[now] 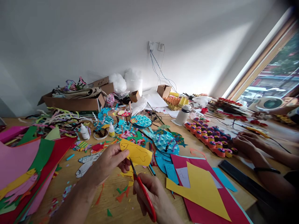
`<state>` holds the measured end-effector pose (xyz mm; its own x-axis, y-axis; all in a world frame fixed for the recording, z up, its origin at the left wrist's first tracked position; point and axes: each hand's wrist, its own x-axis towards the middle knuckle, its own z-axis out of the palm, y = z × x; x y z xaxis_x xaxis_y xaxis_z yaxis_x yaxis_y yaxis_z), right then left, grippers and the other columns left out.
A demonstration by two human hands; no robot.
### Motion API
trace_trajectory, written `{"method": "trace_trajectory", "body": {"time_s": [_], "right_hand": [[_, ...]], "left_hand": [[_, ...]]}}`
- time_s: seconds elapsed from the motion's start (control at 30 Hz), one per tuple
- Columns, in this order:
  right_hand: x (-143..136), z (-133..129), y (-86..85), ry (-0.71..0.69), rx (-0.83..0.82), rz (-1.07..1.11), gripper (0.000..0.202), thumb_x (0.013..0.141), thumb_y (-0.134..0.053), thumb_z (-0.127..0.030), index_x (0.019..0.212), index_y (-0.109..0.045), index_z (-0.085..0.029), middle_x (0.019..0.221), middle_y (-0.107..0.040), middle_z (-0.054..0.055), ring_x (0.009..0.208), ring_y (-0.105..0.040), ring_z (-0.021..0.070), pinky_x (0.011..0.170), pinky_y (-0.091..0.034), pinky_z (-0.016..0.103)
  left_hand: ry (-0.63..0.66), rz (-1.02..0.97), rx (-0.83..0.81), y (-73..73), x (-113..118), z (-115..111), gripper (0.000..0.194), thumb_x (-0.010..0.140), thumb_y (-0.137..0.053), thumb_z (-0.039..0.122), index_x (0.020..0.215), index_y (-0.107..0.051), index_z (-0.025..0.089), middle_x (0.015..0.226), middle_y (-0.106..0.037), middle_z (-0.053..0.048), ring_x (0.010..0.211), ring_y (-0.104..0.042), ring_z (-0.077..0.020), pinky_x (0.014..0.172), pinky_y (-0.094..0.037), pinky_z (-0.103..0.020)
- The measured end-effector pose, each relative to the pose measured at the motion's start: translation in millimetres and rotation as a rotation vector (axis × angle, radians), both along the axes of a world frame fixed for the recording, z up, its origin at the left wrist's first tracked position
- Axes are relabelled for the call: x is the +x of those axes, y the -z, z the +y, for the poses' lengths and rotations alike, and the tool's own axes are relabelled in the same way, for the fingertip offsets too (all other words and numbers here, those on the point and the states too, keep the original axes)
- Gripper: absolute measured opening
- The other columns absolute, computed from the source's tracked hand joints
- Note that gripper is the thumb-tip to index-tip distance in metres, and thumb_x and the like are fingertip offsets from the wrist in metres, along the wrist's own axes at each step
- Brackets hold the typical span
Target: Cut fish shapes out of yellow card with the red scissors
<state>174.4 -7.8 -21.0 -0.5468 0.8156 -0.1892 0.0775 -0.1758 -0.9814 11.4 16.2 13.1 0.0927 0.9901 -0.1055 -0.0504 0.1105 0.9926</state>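
My left hand (114,159) pinches the left end of a yellow piece of paper (137,154) that has a seal-like animal outline drawn on it. In my right hand (149,189) is a pair of red-handled scissors (145,193), fingers wrapped round the handles. The blades point up and left and meet the lower edge of the yellow paper, close to my left fingertips. Both hands are above the wooden table (116,208), where small green, orange and yellow paper scraps lie. How far the blades are apart is hard to make out.
Colored paper sheets lie left (46,155) and right, with a cut yellow sheet (201,189) on top. Glue bottles (84,132), paper fish and blue paper-plate crafts (165,141) stand behind. At right, another person's hands (247,144) are by a painted egg carton (207,137).
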Motion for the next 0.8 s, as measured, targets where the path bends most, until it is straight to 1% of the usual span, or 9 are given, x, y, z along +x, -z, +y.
{"method": "trace_trajectory", "body": {"time_s": [0.17,0.3,0.4,0.53,0.67,0.8], "right_hand": [[4.1,2.2,0.7,0.015,0.100,-0.057,0.038,0.081,-0.052,-0.048,0.058,-0.040,-0.019,0.045,-0.031,-0.009,0.035,-0.030,0.0048,0.032,-0.026,0.015],[5.9,2.3,2.1,0.007,0.132,-0.092,0.035,0.082,-0.051,-0.043,0.058,-0.039,-0.020,0.047,-0.031,-0.008,0.038,-0.030,0.0056,0.034,-0.028,0.016],[6.0,1.9,3.5,0.000,0.138,-0.085,0.035,0.082,-0.051,-0.044,0.059,-0.040,-0.020,0.048,-0.032,-0.008,0.039,-0.031,0.0062,0.035,-0.031,0.016],[6.6,2.2,4.5,-0.019,0.157,-0.081,0.038,0.082,-0.050,-0.048,0.059,-0.040,-0.020,0.049,-0.032,-0.007,0.040,-0.030,0.0067,0.036,-0.030,0.017],[8.5,3.0,4.5,-0.022,0.203,-0.100,0.041,0.084,-0.047,-0.051,0.059,-0.038,-0.020,0.049,-0.030,-0.007,0.043,-0.028,0.0074,0.037,-0.024,0.019],[13.4,3.9,5.0,-0.039,0.259,-0.125,0.043,0.086,-0.046,-0.052,0.059,-0.037,-0.019,0.052,-0.029,-0.006,0.046,-0.026,0.0078,0.040,-0.020,0.021]], "left_hand": [[0.028,0.012,-0.016,1.3,-0.5,-0.6,0.023,0.070,-0.062,0.037,0.069,-0.060,0.014,0.053,-0.063,0.001,0.046,-0.058,-0.0104,0.043,-0.046,-0.018],[0.030,0.016,-0.013,2.1,-0.8,-0.6,0.022,0.072,-0.061,0.037,0.068,-0.059,0.015,0.054,-0.064,0.001,0.046,-0.059,-0.0103,0.043,-0.046,-0.018],[0.029,0.018,-0.013,1.0,-0.1,-0.5,0.022,0.072,-0.060,0.035,0.068,-0.060,0.014,0.054,-0.064,0.001,0.046,-0.059,-0.0103,0.043,-0.045,-0.018],[0.029,0.019,-0.016,-0.7,0.8,-0.8,0.021,0.073,-0.060,0.034,0.067,-0.061,0.014,0.054,-0.064,0.000,0.046,-0.058,-0.0104,0.044,-0.045,-0.019],[0.037,0.029,-0.018,0.3,0.8,-0.7,0.022,0.073,-0.059,0.035,0.066,-0.061,0.014,0.055,-0.063,-0.001,0.046,-0.058,-0.0109,0.044,-0.045,-0.020],[0.035,0.083,0.009,1.3,-0.7,0.3,0.018,0.075,-0.057,0.032,0.072,-0.061,0.015,0.057,-0.062,0.000,0.051,-0.057,-0.0123,0.048,-0.045,-0.021]]}}
